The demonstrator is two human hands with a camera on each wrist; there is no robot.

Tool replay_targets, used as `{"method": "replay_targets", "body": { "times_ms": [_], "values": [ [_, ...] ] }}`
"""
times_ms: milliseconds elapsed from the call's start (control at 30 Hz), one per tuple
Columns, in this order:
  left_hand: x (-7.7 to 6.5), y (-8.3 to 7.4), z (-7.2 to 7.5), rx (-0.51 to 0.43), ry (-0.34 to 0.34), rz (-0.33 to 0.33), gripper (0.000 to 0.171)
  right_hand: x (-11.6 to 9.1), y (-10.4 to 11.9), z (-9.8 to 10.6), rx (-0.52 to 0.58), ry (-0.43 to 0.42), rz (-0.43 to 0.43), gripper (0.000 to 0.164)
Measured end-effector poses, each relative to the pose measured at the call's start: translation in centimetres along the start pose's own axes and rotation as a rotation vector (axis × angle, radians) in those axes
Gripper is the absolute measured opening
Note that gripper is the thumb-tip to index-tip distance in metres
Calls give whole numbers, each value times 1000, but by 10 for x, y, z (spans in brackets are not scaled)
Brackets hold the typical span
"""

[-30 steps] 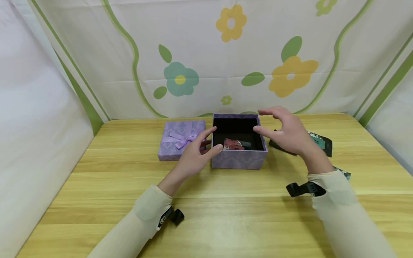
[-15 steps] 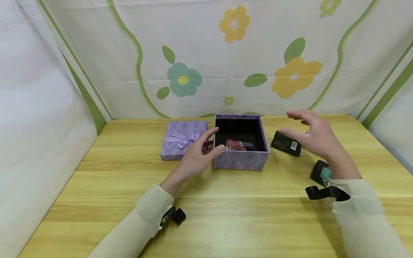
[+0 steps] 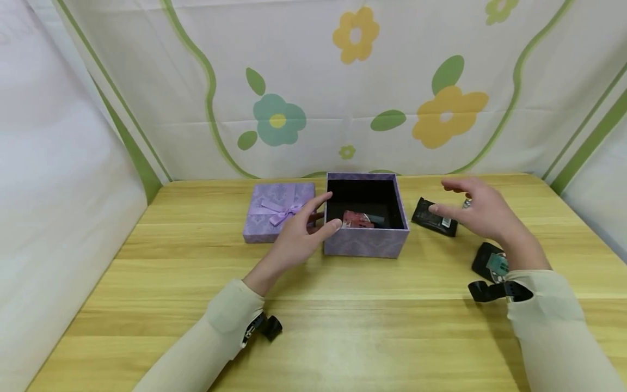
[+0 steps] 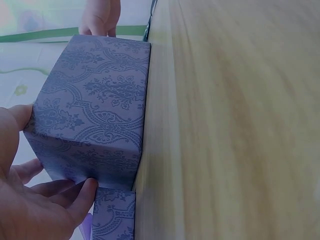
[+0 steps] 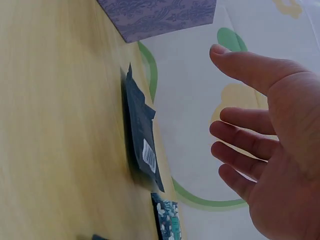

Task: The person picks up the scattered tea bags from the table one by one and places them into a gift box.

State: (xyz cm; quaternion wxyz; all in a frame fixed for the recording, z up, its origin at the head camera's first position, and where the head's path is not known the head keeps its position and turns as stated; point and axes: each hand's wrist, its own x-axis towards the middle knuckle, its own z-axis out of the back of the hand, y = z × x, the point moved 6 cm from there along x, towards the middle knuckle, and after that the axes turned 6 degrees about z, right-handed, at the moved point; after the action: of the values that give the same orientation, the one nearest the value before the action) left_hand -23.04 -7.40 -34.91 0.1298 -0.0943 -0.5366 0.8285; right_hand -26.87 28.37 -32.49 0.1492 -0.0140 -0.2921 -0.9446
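A lidless purple patterned gift box (image 3: 364,243) with a black inside stands near the table's back edge. My left hand (image 3: 296,234) touches it at the front left corner, thumb at the front rim and fingers along the left side. Inside lies a small red packet (image 3: 356,219). My right hand (image 3: 485,212) hovers with spread fingers over a black packet (image 5: 140,130) bearing a white barcode label; nothing is in its grasp. Beyond that packet, the right wrist view shows a flower-printed packet (image 5: 167,220), mostly hidden behind the hand in the head view.
The purple lid (image 3: 257,228) with a ribbon bow lies left of the box, partly behind my left hand. Another black packet (image 3: 482,258) with a teal label lies by my right wrist. A flower-printed white cloth (image 3: 318,81) hangs behind the table.
My right hand has moved right from the box's right rim to above the black packets, then sunk a little. My left hand has stayed at the box.
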Motion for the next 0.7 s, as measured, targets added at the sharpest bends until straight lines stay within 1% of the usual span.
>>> {"method": "replay_targets", "body": {
  "times_ms": [233, 400, 567, 700],
  "values": [
    [1, 0, 0, 5, -2, 2, 65, 3, -14, -9, -48, 87, -41, 93],
    [1, 1, 1, 1, -4, 3, 63, 4, -22, -17, -44, 139, -75, 99],
    [0, 1, 1, 1, -3, 2, 63, 4, -28, -24, -59, 185, -82, 102],
    [1, 1, 1, 1, -3, 3, 63, 3, -30, -26, -65, 202, -82, 103]
  ]
}}
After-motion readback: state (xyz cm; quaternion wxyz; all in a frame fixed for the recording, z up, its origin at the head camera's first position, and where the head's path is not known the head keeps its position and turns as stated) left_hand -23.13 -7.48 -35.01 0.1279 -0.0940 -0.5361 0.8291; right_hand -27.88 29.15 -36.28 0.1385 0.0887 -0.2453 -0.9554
